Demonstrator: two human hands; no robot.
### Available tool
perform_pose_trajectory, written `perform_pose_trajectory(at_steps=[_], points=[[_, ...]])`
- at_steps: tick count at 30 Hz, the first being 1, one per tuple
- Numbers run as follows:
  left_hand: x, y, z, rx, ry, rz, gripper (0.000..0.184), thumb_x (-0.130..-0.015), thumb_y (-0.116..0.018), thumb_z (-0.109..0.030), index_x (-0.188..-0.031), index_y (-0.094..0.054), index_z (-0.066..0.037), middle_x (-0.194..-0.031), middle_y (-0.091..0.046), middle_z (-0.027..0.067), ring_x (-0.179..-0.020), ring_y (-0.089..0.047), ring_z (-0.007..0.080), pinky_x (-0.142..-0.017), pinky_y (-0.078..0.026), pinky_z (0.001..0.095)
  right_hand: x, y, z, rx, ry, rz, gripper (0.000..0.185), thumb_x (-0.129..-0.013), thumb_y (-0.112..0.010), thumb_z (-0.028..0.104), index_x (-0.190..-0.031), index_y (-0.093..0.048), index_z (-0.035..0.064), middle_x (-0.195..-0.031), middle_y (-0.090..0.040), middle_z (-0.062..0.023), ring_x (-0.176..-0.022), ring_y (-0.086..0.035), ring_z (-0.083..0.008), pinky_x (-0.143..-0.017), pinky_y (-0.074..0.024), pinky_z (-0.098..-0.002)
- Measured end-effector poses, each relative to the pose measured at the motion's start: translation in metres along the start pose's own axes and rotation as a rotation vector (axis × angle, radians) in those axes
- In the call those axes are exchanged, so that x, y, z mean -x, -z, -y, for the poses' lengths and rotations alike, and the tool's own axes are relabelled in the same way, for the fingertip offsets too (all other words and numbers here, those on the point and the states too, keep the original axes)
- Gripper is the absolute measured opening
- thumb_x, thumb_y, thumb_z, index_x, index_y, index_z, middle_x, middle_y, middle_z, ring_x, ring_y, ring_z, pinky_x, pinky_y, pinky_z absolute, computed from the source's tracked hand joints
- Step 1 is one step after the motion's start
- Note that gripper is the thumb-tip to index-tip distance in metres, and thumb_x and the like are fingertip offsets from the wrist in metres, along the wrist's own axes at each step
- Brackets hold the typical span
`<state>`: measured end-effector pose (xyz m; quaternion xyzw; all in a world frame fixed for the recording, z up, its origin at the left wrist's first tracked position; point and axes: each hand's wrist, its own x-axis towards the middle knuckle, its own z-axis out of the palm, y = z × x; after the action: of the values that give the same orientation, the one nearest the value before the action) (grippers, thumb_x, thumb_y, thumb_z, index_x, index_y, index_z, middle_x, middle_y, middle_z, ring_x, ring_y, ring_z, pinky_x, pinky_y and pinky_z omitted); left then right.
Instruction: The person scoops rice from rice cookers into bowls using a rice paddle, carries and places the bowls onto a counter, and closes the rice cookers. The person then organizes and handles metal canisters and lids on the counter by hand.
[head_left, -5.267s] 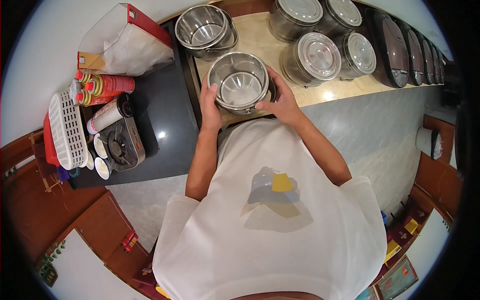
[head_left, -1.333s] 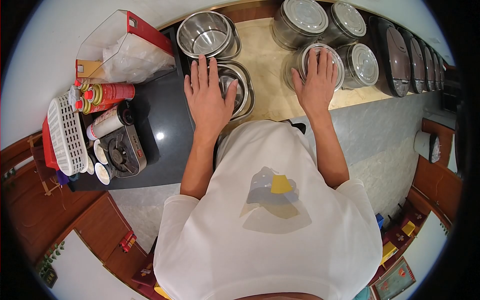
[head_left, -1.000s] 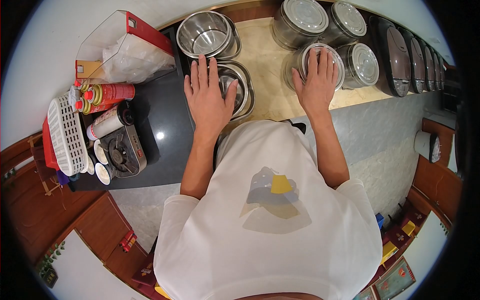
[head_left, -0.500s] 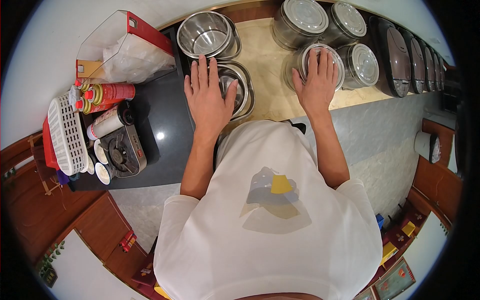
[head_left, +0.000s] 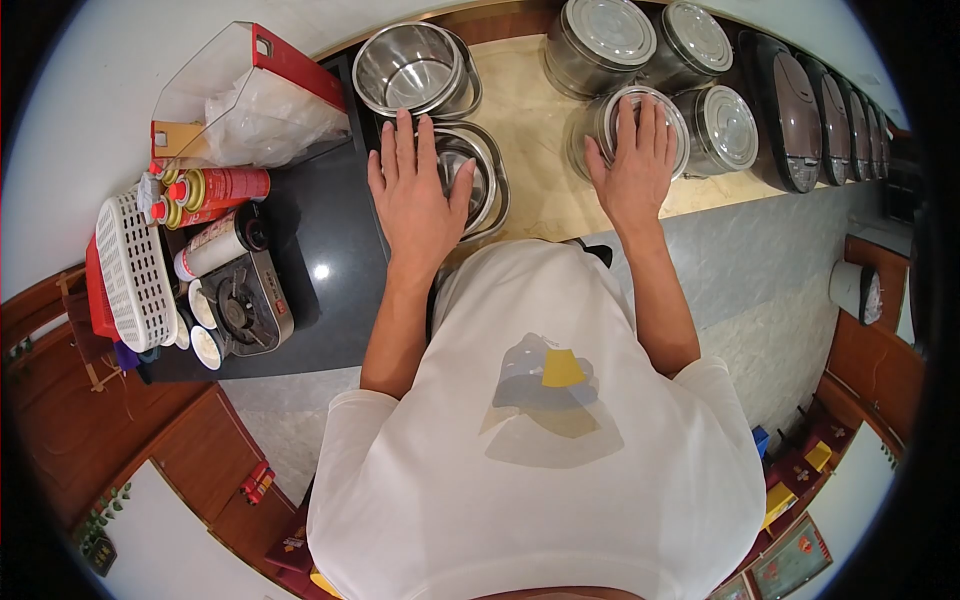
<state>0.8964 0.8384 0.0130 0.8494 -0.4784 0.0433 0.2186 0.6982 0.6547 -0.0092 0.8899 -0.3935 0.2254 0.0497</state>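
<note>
My left hand is open, palm down and fingers stretched forward, over a round stainless steel pot, hiding much of it. Just beyond the fingertips stands another open steel pot with nothing visible inside. Farther right, my right hand is open with fingers extended over the lid of a steel canister. Whether either palm bears on the metal I cannot tell. Around that canister are similar lidded ones: a front right canister, a back left canister and a back right canister.
Several dark rice cookers line the right side. At left, a black counter bears a portable gas stove, red gas cans, a white basket and a clear bin. A cream countertop lies between my hands.
</note>
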Motion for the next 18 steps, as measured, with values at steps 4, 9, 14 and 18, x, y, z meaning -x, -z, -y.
perform_pose_trajectory(at_steps=[4,9,14,18], points=[[0.0001,-0.0004,0.0006,0.005,0.002,-0.002,0.068,-0.095,-0.067,-0.038,-0.149,-0.046,-0.003,-0.161,-0.037,0.0188,-0.147,-0.034,0.0387,-0.118,-0.026,0.0547,-0.0003,-0.0001,-0.0008,-0.004,-0.004,0.007,0.072,-0.085,-0.074,0.037,-0.144,-0.050,0.0029,-0.150,-0.045,-0.0250,-0.141,-0.040,-0.0427,-0.117,-0.0289,-0.0556],[0.0006,-0.0003,0.0005,0.007,0.002,-0.002,0.068,-0.095,-0.067,-0.038,-0.149,-0.046,-0.003,-0.161,-0.037,0.0188,-0.147,-0.034,0.0386,-0.118,-0.026,0.0547,0.0003,-0.0002,-0.0024,-0.012,0.000,-0.003,0.070,-0.085,-0.074,0.038,-0.143,-0.052,0.0031,-0.150,-0.046,-0.0245,-0.141,-0.040,-0.0421,-0.117,-0.0288,-0.0552],[0.0003,-0.0011,0.0013,0.005,0.000,-0.002,0.068,-0.095,-0.067,-0.038,-0.149,-0.046,-0.002,-0.161,-0.037,0.0187,-0.148,-0.034,0.0385,-0.119,-0.025,0.0546,0.0001,0.0005,-0.0034,-0.024,-0.005,-0.012,0.071,-0.084,-0.076,0.037,-0.143,-0.053,0.0050,-0.150,-0.047,-0.0228,-0.140,-0.041,-0.0410,-0.117,-0.0299,-0.0543],[0.0002,-0.0007,0.0014,0.003,-0.002,-0.003,0.069,-0.095,-0.067,-0.038,-0.149,-0.046,-0.002,-0.161,-0.037,0.0187,-0.148,-0.034,0.0385,-0.118,-0.026,0.0545,-0.0001,0.0004,-0.0032,-0.037,-0.010,-0.013,0.070,-0.083,-0.076,0.036,-0.142,-0.053,0.0054,-0.150,-0.047,-0.0225,-0.140,-0.042,-0.0408,-0.117,-0.0301,-0.0544]])
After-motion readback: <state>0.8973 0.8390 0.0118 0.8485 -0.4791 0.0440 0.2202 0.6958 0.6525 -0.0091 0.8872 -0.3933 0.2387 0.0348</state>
